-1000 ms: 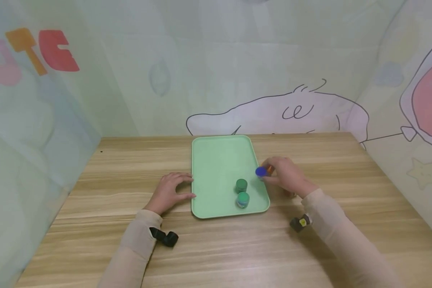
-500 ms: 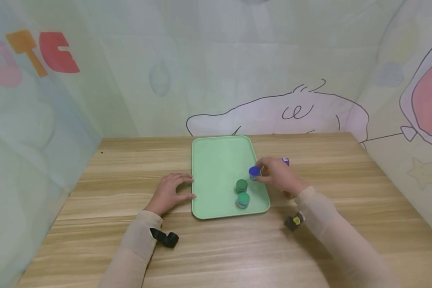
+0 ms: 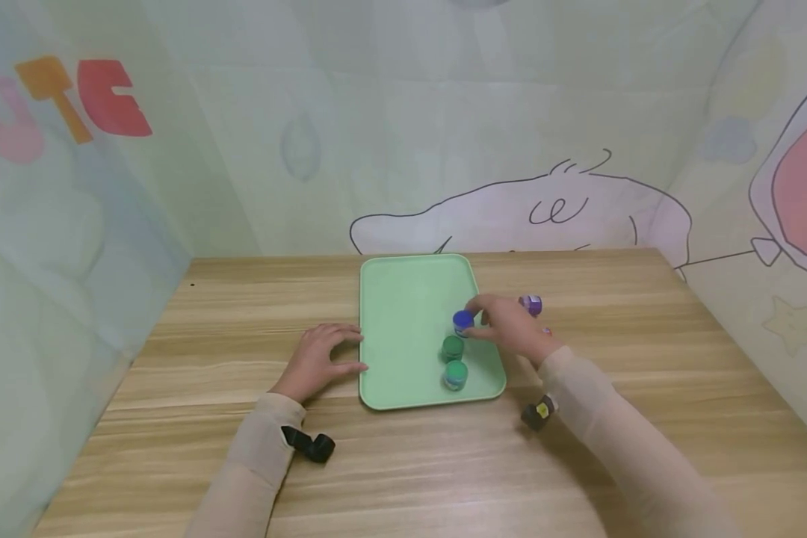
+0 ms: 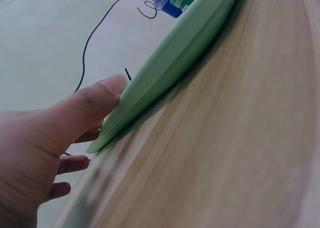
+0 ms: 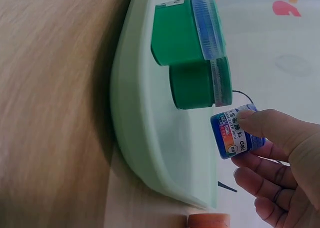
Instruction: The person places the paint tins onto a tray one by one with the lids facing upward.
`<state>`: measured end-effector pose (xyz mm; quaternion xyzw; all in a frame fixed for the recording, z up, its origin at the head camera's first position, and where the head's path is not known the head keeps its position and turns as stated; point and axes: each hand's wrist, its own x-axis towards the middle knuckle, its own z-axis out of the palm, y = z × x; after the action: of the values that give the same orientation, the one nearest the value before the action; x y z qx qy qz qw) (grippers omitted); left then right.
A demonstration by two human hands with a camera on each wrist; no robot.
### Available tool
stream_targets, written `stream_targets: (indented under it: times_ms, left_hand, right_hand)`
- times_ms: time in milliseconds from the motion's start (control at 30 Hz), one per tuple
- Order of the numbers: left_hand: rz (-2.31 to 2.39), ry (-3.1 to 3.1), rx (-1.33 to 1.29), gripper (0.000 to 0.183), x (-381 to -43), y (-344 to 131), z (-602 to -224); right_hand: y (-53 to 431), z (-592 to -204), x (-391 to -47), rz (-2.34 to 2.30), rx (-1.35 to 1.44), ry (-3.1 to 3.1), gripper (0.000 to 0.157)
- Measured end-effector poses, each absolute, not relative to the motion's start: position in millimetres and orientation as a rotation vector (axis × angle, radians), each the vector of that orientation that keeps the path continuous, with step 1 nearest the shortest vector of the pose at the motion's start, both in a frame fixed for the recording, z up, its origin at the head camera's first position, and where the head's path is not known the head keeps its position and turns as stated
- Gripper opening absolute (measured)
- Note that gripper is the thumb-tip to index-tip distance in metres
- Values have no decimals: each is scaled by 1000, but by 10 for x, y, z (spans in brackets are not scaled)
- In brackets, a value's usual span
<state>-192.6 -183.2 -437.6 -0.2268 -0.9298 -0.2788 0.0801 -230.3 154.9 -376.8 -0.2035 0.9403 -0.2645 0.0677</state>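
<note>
My right hand (image 3: 511, 327) pinches a small blue paint jar (image 5: 230, 133) between thumb and fingers. In the right wrist view its label shows and it hangs slightly tilted, over the right side of the light green tray (image 3: 403, 299). Two green paint jars stand on the tray in front of it: a darker-lidded one (image 3: 453, 348) nearer the blue jar, and a lighter-lidded one (image 3: 455, 376) closer to the front. At the tray's left edge lies my left hand (image 3: 314, 362), fingers spread and loosely bent, thumb tip against the rim (image 4: 150, 77).
Right of the tray, a purple jar (image 3: 530, 304) lies on its side on the wooden table (image 3: 403, 478). Partly hidden by my right wrist is an orange item (image 3: 547, 331). A printed cloth (image 3: 403, 134) hangs behind the table.
My right hand has carried the blue jar leftward from the tray's right rim to over the tray, behind the green jars. This uncovers the purple jar. My left hand has stayed in place.
</note>
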Motion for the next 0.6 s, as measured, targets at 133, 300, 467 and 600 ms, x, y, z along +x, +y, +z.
stream_targets:
  times_ms: [133,300,467,600]
  left_hand:
    - [-832,-2779,-677,50,-1921,-1831,-4370]
    - [-825,-2776,-677,49,-1919,-1820,-4364]
    - [-833,-2779,-678,50,-1917,-1810,-4359]
    - [-840,-2778,-674,49,-1917,-1812,-4358]
  right_hand:
    - [1513,-3801,-2328,-773,-655,2847,39]
    - [1479,-3813,-2349,-730,-645,2846,40]
    - [1456,-3833,-2373,-706,-624,2822,42]
    - [1441,-3864,-2395,-704,-635,2820,41]
